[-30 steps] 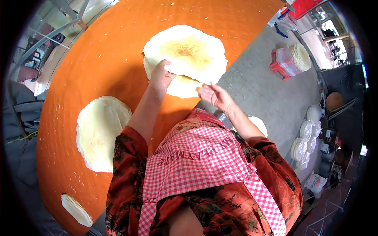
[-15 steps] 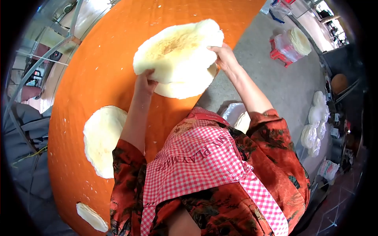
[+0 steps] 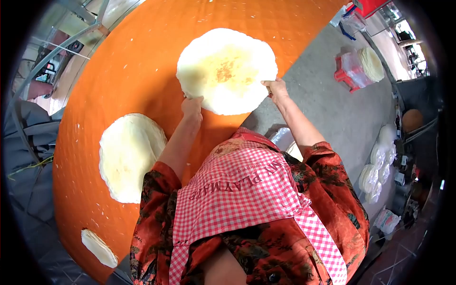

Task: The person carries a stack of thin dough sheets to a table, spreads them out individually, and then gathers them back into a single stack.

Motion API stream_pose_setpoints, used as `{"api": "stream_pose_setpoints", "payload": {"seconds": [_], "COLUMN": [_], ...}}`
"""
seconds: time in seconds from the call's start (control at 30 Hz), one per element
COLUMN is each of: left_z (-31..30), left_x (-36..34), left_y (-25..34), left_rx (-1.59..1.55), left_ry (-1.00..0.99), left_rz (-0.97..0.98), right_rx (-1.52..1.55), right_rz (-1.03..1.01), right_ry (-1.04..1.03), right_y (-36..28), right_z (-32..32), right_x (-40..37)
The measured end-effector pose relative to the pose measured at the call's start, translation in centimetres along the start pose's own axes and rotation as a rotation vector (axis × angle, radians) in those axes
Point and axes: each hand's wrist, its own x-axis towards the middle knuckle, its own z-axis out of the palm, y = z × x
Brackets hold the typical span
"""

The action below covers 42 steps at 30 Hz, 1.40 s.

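Observation:
A large round flatbread (image 3: 227,71), pale with browned spots in its middle, lies flat over the orange table (image 3: 123,80) near its right edge. My left hand (image 3: 192,108) pinches its lower left rim. At its right rim, my right hand (image 3: 277,89) is closed on the edge, thumb on top. Whether more breads lie under this one cannot be seen. Nearer to me on the left, another round flatbread (image 3: 129,157) rests on the table, partly behind my left sleeve.
A small flatbread stack (image 3: 99,248) sits at the table's lower left. On the floor to the right are a red stool (image 3: 345,75) with a bread stack (image 3: 370,64), and several bagged stacks (image 3: 375,166). A plastic-lined container (image 3: 283,138) stands beside my apron.
The held flatbread has gone from tilted and folded over to spread flat, covering the bread below it. My right hand has moved down and slightly right; my left hand has moved right and down.

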Motion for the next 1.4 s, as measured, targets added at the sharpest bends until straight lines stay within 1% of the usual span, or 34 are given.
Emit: {"api": "stream_pose_setpoints", "payload": {"seconds": [0.1,0.2,0.3,0.4,0.5,0.6,0.7,0.73,0.83,0.93,1.03,1.07,1.17,1.2,1.3,1.4], "left_z": [0.2,0.3,0.2,0.6,0.4,0.5,0.5,0.7,1.3,1.6,1.6,1.4,0.6,0.5,0.4,0.7], "left_x": [-3.4,-1.2,-1.0,-1.4,-2.1,-2.6,-1.4,-1.4,-2.1,-2.4,-2.5,-2.5,-0.5,-0.1,-0.6,-1.2], "left_y": [2.9,0.9,1.3,2.3,3.2,3.9,3.5,3.5,4.7,5.7,6.5,6.4,4.5,3.9,2.0,1.4], "left_rx": [-0.027,-0.128,-0.143,-0.208,-0.258,-0.308,-0.332,-0.353,-0.398,-0.429,-0.478,-0.490,-0.489,-0.482,-0.429,-0.430], "left_ry": [-0.036,0.023,-0.008,0.000,-0.083,-0.103,-0.182,-0.177,-0.180,-0.216,-0.238,-0.243,-0.231,-0.222,-0.160,-0.197], "left_rz": [-0.130,-0.114,-0.150,-0.176,-0.227,-0.257,-0.248,-0.251,-0.243,-0.238,-0.271,-0.272,-0.309,-0.328,-0.271,-0.064], "right_rx": [-0.014,-0.126,-0.085,-0.370,-0.413,-0.376,-0.156,-0.072,0.157,0.382,0.567,0.681,0.785,0.768,0.548,0.177], "right_rz": [0.021,0.033,0.005,0.088,0.137,0.221,0.234,0.286,0.496,0.649,0.403,0.337,0.204,0.209,0.194,0.149], "right_ry": [0.007,0.044,0.032,0.028,0.001,0.000,-0.075,-0.111,-0.338,-0.396,-0.360,-0.309,-0.207,-0.167,-0.187,-0.205], "right_y": [0.0,0.5,-0.6,-1.7,-1.6,-0.4,2.0,2.8,5.1,4.7,5.3,5.3,5.9,5.1,1.7,-0.8], "right_z": [-0.1,-0.4,0.0,-0.2,-1.2,-1.5,-1.8,-2.0,-1.6,0.0,0.3,0.3,-0.9,-0.7,-0.1,0.6], "right_x": [0.3,1.6,0.2,-1.3,-3.4,-5.4,-5.9,-5.7,-6.6,-8.7,-7.9,-7.2,-4.3,-4.1,-4.2,-2.8]}}
